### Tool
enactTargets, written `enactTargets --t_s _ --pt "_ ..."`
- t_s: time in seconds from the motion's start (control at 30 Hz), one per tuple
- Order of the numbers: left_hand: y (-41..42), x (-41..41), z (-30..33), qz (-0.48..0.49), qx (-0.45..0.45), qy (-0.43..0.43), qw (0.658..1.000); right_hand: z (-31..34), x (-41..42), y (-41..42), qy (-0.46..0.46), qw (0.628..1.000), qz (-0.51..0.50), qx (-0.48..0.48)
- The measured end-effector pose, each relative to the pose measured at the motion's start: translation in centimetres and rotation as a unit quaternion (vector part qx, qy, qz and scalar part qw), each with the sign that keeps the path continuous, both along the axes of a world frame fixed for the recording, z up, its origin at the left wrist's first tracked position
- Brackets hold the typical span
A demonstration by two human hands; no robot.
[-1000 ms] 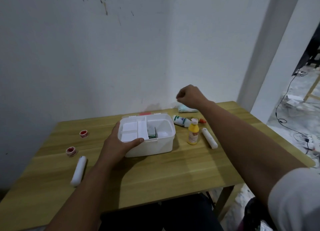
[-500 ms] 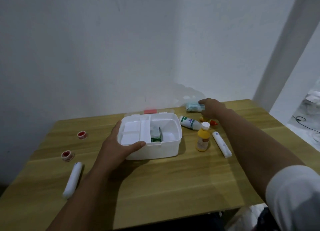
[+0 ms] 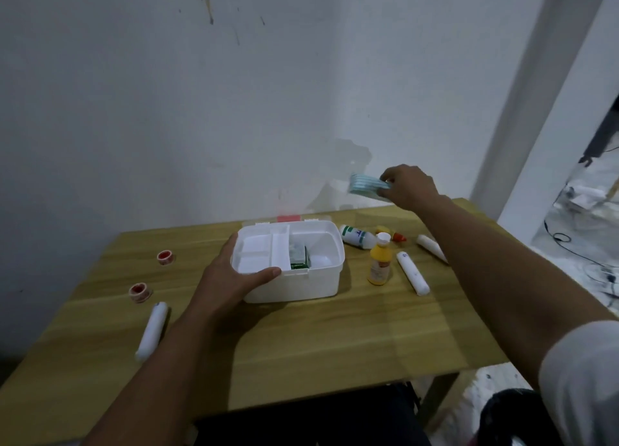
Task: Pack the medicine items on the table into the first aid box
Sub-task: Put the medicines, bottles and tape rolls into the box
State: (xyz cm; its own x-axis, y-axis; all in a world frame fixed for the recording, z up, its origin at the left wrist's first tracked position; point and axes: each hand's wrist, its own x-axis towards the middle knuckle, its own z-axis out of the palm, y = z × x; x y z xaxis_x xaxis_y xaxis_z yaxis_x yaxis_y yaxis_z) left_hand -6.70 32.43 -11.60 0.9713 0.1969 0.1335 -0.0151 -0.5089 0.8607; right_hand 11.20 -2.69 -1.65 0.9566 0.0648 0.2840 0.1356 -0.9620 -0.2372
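Note:
The open white first aid box (image 3: pixel 318 286) stands mid-table with a divider tray on its left side and a green-and-white carton (image 3: pixel 298 258) inside. My left hand (image 3: pixel 231 278) grips the box's front left corner, thumb over the rim. My right hand (image 3: pixel 407 186) is raised above the table's back right, shut on a light blue packet (image 3: pixel 366 186). On the table to the right of the box are a lying white bottle (image 3: pixel 356 237), an upright yellow bottle (image 3: pixel 380 264), two white rolls (image 3: pixel 412 273) (image 3: pixel 430 248) and small orange items (image 3: pixel 398 237).
Left of the box lie two red-centred tape rolls (image 3: pixel 165 257) (image 3: pixel 140 292) and a white roll (image 3: pixel 152 330). The wooden table (image 3: pixel 335 345) stands against a white wall. A pillar and a floor with cables are at the right.
My right hand came down onto the light blue packet at the back of the table, closed on it and has lifted it into the air. My left hand stayed on the box.

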Motion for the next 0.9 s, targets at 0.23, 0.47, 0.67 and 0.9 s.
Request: enactTargets --t_s 0.23,0.47,0.67,0.9 --pt "-0.6 -1.8 0.6 0.001 -0.007 0.003 1.000 5.7 -6.9 5.5 0.059 0.981 0.183 -0.006" --pt "-1.1 -2.1 1.0 0.002 -0.005 0.000 1.000 5.0 -11.9 10.8 0.144 0.939 0.209 -0.231" --pt "-1.1 -1.8 0.7 -0.003 0.003 0.006 1.000 3.1 -11.6 12.3 0.152 0.946 0.226 -0.177" --pt "-1.0 -1.3 0.1 0.017 0.015 0.021 1.000 1.7 -11.2 12.1 0.156 0.960 0.211 -0.102"
